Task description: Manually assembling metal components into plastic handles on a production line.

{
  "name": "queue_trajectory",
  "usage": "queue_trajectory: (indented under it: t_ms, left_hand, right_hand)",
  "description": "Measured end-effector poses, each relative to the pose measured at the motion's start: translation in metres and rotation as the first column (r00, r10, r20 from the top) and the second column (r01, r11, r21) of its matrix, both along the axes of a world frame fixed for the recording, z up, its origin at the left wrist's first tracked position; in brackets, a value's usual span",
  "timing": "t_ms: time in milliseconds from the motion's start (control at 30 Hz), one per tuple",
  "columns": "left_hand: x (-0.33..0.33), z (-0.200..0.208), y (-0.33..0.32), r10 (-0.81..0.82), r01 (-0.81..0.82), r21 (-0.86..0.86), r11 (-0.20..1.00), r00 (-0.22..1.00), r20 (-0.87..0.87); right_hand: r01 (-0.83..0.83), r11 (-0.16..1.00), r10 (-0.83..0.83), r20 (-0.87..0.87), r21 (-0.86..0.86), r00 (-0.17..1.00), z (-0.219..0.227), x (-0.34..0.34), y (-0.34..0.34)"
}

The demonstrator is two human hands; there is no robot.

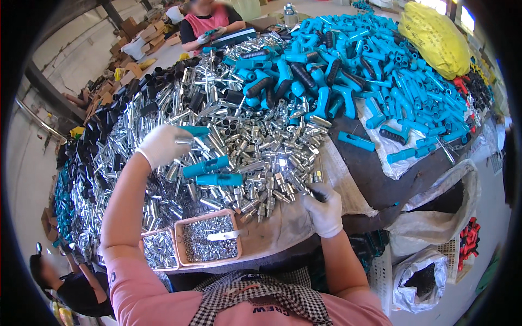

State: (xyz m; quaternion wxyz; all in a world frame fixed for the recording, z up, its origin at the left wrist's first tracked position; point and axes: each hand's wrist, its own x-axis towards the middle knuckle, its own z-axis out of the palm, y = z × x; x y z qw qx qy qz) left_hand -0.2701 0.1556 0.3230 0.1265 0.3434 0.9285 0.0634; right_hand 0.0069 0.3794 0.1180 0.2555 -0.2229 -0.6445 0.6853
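Note:
My left hand (163, 146), in a white glove, is closed on a short silver metal tube above the heap of shiny metal parts. A teal plastic tube (196, 131) lies just beyond its fingertips. Two more teal tubes (206, 166) rest on the metal parts nearer to me. Also gloved in white, my right hand (325, 211) is at the near right edge of the metal fittings (266, 187). Its fingers are bent around the end of a silver metal fitting (296, 182); part of the grip is hidden.
Two boxes of small metal pieces (237, 252) stand at the table's near edge. Teal drill-like housings (321, 76) pile up at the far right, beside a yellow sack (435, 38). Open white sacks (421, 280) stand at right. Co-workers sit across (209, 24) and at lower left (76, 288).

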Motion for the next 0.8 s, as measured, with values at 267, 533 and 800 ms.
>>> queue_trajectory:
  t_ms: [267, 533, 800]
  left_hand:
    - [-0.021, -0.033, 0.04, 0.063, 0.052, 0.492, 0.869, 0.975, -0.214]
    - [0.029, -0.052, -0.039, -0.093, -0.129, 0.807, 0.576, 0.971, 0.221]
    - [0.146, -0.144, -0.141, -0.721, -0.963, 0.174, -0.208, 0.271, 0.637]
  right_hand:
    - [0.007, 0.999, -0.007, -0.008, -0.04, 1.0, 0.007, -0.002, -0.005]
    - [0.019, 1.0, -0.019, 0.001, 0.006, 1.0, -0.004, 0.0, 0.001]
    - [-0.155, 0.986, 0.155, 0.014, 0.055, 0.988, 0.036, 0.02, -0.047]
